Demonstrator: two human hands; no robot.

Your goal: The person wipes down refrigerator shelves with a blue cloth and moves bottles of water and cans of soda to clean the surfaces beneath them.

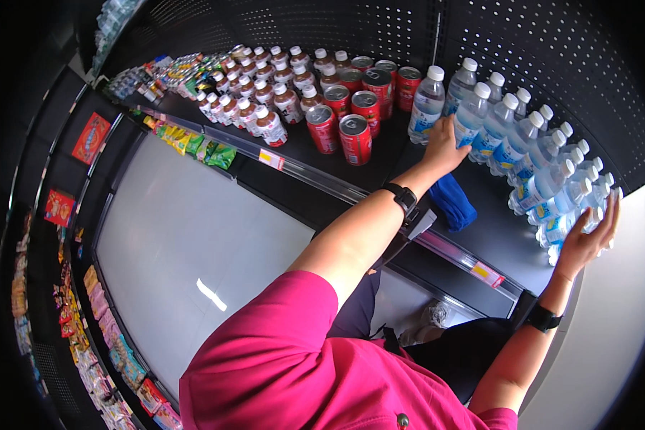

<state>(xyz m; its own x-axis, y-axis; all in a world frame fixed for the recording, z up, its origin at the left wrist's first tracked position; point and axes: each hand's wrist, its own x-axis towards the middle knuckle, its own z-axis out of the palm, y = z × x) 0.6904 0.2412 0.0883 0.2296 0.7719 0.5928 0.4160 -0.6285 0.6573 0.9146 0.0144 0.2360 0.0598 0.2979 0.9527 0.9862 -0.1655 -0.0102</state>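
Observation:
My left hand [445, 148] is at the left end of a block of clear plastic drink bottles with white caps. Its fingers and thumb are around the side of one front bottle [470, 115]; another bottle [427, 105] stands just left of it. At the block's right end, my right hand [586, 242] rests with spread fingers against the outermost bottles [559, 226], partly hiding them. All the bottles stand close together on a black shelf [494, 220]. A folded blue cloth [452, 203] lies on the shelf below my left hand.
Red drink cans [355, 140] and brown-drink bottles with white caps [271, 126] stand left of my left hand. A clear rail with price tags [486, 273] edges the shelf. Behind rises a perforated black panel [559, 54]. Snack shelves [75, 322] line the far left, across the pale floor [193, 231].

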